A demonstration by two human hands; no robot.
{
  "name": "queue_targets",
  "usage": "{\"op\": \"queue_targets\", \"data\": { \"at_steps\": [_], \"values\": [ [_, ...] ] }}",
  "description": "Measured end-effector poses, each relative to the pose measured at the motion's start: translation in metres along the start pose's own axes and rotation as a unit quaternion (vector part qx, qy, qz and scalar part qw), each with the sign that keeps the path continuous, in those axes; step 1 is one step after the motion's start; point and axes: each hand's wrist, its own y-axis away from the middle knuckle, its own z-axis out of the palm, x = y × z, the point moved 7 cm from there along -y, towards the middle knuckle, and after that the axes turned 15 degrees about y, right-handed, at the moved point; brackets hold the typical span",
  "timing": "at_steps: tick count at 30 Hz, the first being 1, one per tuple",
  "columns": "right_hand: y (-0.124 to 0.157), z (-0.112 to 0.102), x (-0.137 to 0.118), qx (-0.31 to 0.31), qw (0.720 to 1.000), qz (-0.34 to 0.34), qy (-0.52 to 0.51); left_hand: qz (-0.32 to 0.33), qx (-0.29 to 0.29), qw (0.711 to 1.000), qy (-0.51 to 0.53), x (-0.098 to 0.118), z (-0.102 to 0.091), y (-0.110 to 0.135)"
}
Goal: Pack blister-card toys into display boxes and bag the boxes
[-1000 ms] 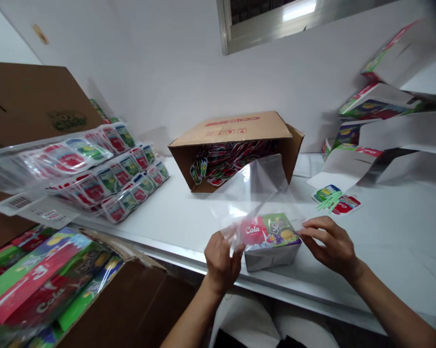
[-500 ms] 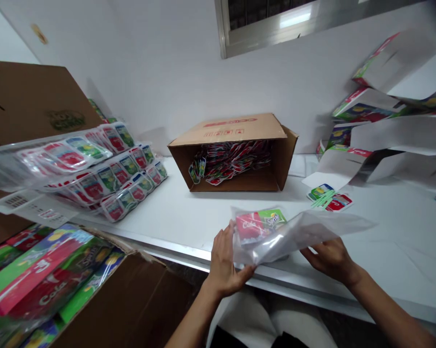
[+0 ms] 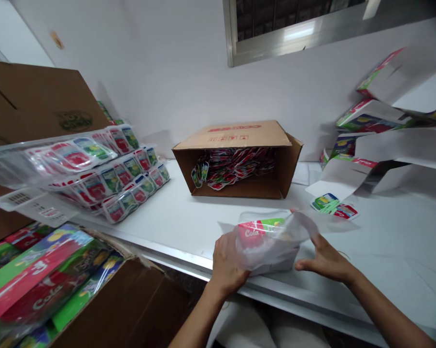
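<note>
Bunching closer than before, filmy clear plastic (image 3: 261, 256) drapes the rectangular box (image 3: 252, 233) on the counter (image 3: 189, 224); left hand (image 3: 228, 268) grips plastic at the box's left, right hand (image 3: 322, 261) spread at its right

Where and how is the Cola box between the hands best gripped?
Probably by opposite ends of the Cola box, left hand from the left, right hand from the right: its blocky ends face the hands, while loose plastic drapes its top and front.

Pale wall (image 3: 167, 82) — barred window (image 3: 272, 21) — white table (image 3: 189, 212) below.
</note>
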Motion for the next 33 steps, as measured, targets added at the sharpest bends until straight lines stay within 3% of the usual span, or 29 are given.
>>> {"op": "queue_targets", "data": {
  "at_steps": [3,7,10,12,16,19,23,26,29,33],
  "values": [
    [-0.006,0.015,0.0,-0.038,0.999,-0.015,-0.036,0.041,-0.03,0.999,-0.019,0.005,0.0,-0.002],
    [-0.005,0.025,0.001,-0.052,0.995,-0.002,-0.08,0.02,-0.044,0.999,-0.014,-0.005,0.003,-0.001],
    [0.002,0.03,0.002,-0.042,0.994,0.019,-0.097,0.008,-0.02,1.0,0.006,-0.012,0.001,0.0],
    [0.01,0.033,0.003,-0.033,0.994,0.032,-0.094,0.017,-0.015,0.998,0.05,-0.014,0.001,0.0],
    [0.026,0.04,0.009,-0.051,0.992,0.06,-0.097,0.03,-0.092,0.98,0.176,-0.017,0.011,-0.004],
    [0.026,0.036,0.016,-0.037,0.982,0.073,-0.171,0.013,-0.103,0.967,0.234,-0.024,0.015,-0.005],
    [0.005,0.024,0.018,0.02,0.941,0.083,-0.326,-0.017,-0.095,0.95,0.296,-0.028,0.019,-0.004],
    [-0.01,0.028,0.018,0.008,0.91,0.174,-0.375,-0.042,-0.082,0.933,0.348,-0.027,0.022,-0.002],
    [-0.011,0.031,0.022,0.002,0.897,0.288,-0.334,-0.057,-0.076,0.922,0.375,-0.027,0.025,-0.002],
    [-0.007,0.037,0.024,-0.036,0.904,0.317,-0.285,-0.062,-0.068,0.913,0.396,-0.031,0.028,-0.003]
  ]
}}
